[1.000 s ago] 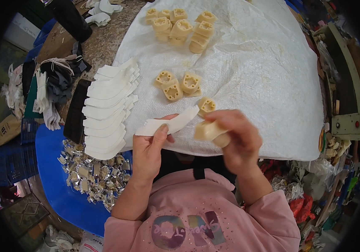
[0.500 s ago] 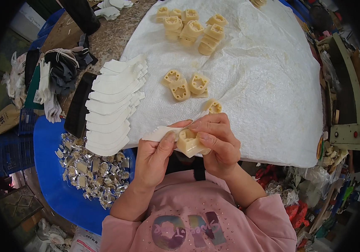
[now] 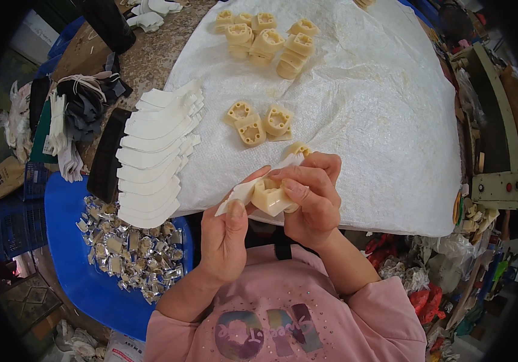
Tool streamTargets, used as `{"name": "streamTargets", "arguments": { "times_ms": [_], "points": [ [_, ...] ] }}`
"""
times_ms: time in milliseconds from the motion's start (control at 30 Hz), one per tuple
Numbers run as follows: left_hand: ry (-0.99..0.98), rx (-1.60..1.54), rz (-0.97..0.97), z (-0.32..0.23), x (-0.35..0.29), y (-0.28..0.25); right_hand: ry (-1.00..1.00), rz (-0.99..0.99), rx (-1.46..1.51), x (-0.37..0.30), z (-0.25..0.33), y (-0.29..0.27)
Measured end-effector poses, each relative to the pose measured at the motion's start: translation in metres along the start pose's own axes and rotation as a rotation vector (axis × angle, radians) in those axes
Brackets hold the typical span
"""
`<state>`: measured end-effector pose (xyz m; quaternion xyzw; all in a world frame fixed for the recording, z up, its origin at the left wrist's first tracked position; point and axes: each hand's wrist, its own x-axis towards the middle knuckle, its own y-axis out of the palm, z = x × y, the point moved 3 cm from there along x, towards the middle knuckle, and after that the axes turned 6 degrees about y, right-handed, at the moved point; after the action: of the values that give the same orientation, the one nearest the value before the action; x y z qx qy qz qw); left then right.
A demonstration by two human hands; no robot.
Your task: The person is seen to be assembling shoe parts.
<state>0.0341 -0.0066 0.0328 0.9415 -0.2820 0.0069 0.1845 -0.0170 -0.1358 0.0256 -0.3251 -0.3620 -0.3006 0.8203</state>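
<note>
My left hand (image 3: 226, 235) pinches one end of a white strip (image 3: 244, 191) between thumb and fingers. This strip runs behind a cream plastic shoe heel (image 3: 267, 204), and its other end shows above the fingers of my right hand (image 3: 314, 202). The right thumb and fingers grip the heel, its hollowed face turned upward. Just beyond my right hand another cream heel (image 3: 298, 148) is partly hidden. Farther off lie a few loose heels (image 3: 251, 130) and a stacked group of heels (image 3: 269, 42). To the left, overlapping white strips (image 3: 153, 154) lie fanned in a row.
A white woven sheet (image 3: 380, 133) covers the work table. Left of it a blue tub (image 3: 69, 253) holds many shiny metallic pieces (image 3: 132, 247). A dark tray (image 3: 107, 154), a black cylinder (image 3: 107, 24) and hanging dark scraps (image 3: 84, 105) stand beyond; a green metal frame (image 3: 500, 133) is at right.
The strip's left end has turned downward, closer to the heel, as my left hand tilts. My right fingers have shifted slightly on the heel. The whole view has moved a little.
</note>
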Motion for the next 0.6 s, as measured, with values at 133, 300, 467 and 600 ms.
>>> {"name": "streamTargets", "arguments": {
  "times_ms": [133,300,467,600],
  "points": [
    [0.120,0.246,-0.033,-0.001,0.004,-0.013,0.035,0.058,-0.056,0.003,0.001,-0.007],
    [0.180,0.515,-0.062,-0.007,0.004,-0.018,0.054,0.281,-0.329,0.021,0.024,-0.013],
    [0.147,0.510,-0.055,0.005,0.001,-0.016,0.167,0.574,-0.379,0.021,0.024,-0.010],
    [0.220,0.679,0.032,0.006,0.003,-0.009,0.166,0.574,-0.374,0.016,0.020,-0.008]
  ]
}}
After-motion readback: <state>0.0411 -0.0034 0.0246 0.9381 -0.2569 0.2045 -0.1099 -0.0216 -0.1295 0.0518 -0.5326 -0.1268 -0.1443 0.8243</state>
